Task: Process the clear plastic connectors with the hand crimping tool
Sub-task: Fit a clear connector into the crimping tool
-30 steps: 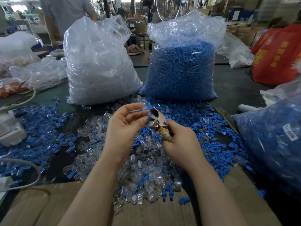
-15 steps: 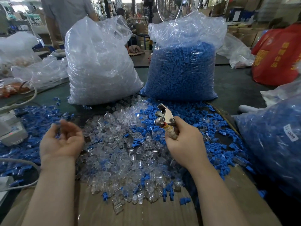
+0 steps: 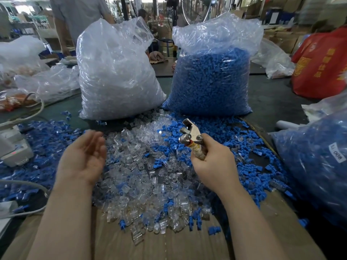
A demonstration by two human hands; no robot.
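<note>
A loose heap of clear plastic connectors (image 3: 148,177), mixed with small blue pieces, covers the table's middle. My right hand (image 3: 214,164) grips the taped handle of the metal hand crimping tool (image 3: 190,136), whose jaws point up and to the left above the heap. My left hand (image 3: 84,156) hovers palm up over the heap's left edge, fingers relaxed and blurred by motion. Nothing shows in its palm.
A big bag of clear connectors (image 3: 116,72) and a big bag of blue pieces (image 3: 212,76) stand behind the heap. Another blue-filled bag (image 3: 315,162) lies at right. A white device (image 3: 13,149) with cables sits at left. Brown cardboard (image 3: 165,244) lies nearest me. A person stands behind the table.
My left hand left the tool's jaws, swung out to the far left, and has now come back toward the heap with its palm up. The right hand and tool barely moved.
</note>
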